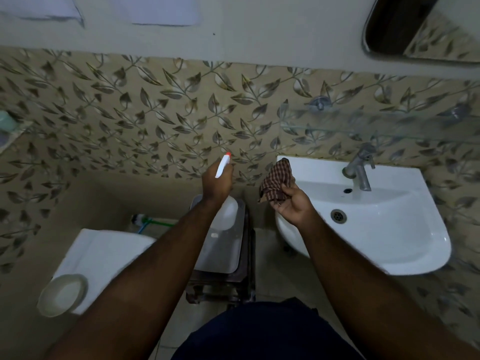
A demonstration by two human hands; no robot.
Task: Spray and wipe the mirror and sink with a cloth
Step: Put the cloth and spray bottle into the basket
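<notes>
Left hand (217, 184) clenched on white spray bottle with orange nozzle tip (222, 166), nozzle aimed at leaf-patterned tile wall (145, 113) at 12 o'clock, not at any target. Right hand (292, 202) grasping bunched brown checked cloth (278, 183) over left rim of white ceramic sink (394, 229) at 3 o'clock. Dark-framed mirror (415, 24) sits far up at 1 o'clock, mostly out of frame

Risks, judged from here:
- trigger pull now wets the tiles, wasted spray
- reaching up to mirror, forearm may clip glass shelf (350, 123) or steel tap (359, 167)
- bunched cloth smears rather than wipes
</notes>
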